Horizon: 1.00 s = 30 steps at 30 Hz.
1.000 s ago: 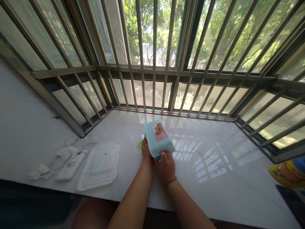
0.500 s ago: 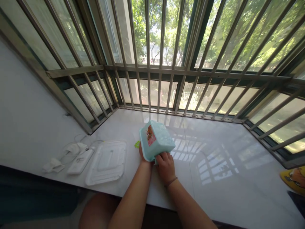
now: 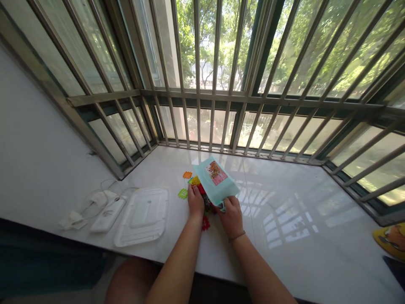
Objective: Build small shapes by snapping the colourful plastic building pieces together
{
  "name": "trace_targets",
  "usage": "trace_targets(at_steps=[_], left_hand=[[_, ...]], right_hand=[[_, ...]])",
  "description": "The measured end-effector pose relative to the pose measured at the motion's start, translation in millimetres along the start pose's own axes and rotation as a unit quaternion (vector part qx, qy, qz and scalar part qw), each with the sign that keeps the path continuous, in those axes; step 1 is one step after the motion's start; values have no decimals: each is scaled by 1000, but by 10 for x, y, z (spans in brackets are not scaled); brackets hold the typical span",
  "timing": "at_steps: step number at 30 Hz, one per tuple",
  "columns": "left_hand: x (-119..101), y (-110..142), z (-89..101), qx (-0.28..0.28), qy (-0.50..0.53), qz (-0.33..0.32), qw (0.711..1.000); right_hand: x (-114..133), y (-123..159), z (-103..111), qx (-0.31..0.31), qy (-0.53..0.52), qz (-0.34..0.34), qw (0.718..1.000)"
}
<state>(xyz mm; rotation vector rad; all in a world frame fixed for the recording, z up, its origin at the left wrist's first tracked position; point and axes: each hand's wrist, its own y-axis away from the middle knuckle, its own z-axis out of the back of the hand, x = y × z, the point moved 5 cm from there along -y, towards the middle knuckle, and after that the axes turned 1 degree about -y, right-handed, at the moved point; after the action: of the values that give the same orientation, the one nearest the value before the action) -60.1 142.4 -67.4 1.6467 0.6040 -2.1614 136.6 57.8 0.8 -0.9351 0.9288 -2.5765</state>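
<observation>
A light blue plastic box (image 3: 215, 180) with a picture sticker is tipped over on the white marble sill (image 3: 284, 219). My right hand (image 3: 232, 215) grips its near edge. My left hand (image 3: 195, 202) holds the box's left side, fingers curled. Several small coloured toy pieces lie by the box: an orange one (image 3: 187, 174), a green one (image 3: 182, 194), a red one (image 3: 206, 223), and more half hidden under the box.
A clear plastic lid (image 3: 143, 216) lies to the left. Further left are a white power bank (image 3: 106, 215) with a cable and a crumpled tissue (image 3: 71, 220). Metal window bars (image 3: 221, 97) fence the sill. A yellow printed item (image 3: 392, 240) sits at the far right.
The box has been tilted up and shifted slightly right, and coloured toy pieces have spilled out onto the sill beside and under it.
</observation>
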Motion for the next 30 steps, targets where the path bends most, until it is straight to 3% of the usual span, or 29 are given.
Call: trace_targets(at_steps=[10, 14, 19, 25, 30], left_hand=[[-17, 29, -60, 7, -49, -28, 998], [-20, 19, -113, 30, -63, -36, 997], [-42, 18, -109, 72, -77, -46, 993], [-71, 76, 95, 71, -92, -79, 990], [-165, 230, 484, 65, -122, -135, 981]], right_hand=[[-340, -54, 246, -49, 63, -5, 997], [-442, -51, 326, -54, 81, 10, 995], [-540, -22, 469, -99, 74, -26, 992], [-645, -81, 751, -177, 12, -101, 979], [-706, -67, 948, -209, 7, -108, 972]])
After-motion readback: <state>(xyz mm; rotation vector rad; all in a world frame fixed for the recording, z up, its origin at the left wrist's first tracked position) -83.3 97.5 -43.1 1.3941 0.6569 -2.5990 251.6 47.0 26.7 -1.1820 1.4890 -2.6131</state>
